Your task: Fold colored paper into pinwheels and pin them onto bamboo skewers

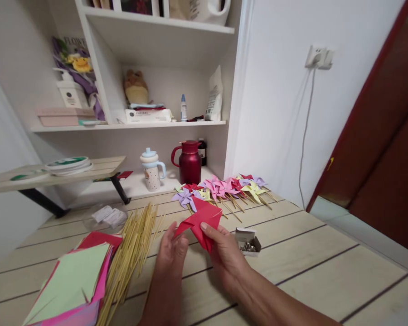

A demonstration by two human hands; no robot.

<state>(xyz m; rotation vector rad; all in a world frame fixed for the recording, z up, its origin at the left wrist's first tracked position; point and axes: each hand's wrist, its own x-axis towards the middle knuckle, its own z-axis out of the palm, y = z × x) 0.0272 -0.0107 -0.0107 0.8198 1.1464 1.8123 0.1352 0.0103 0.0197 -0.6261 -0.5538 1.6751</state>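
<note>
A red paper pinwheel [202, 222], with its points folded inward, is held above the table between my hands. My right hand [226, 253] pinches its lower right part, thumb on the front and fingers behind. Beside the left tip of the paper is my left hand [172, 249], its fingers loosely curled and apart from the thumb; whether they touch the tip is unclear. To the right of my right hand sits a small open box [248, 242] with shiny metal pins in it. Finished pinwheels on sticks [221, 188] lie in a colourful row behind.
Left of my hands lie a bundle of thin wooden sticks [131, 253] and a stack of coloured paper [71, 276]. A clear container [105, 216] with white packets sits behind them. A red jug [190, 163] and a cup [152, 172] stand at the back, below shelves [132, 127].
</note>
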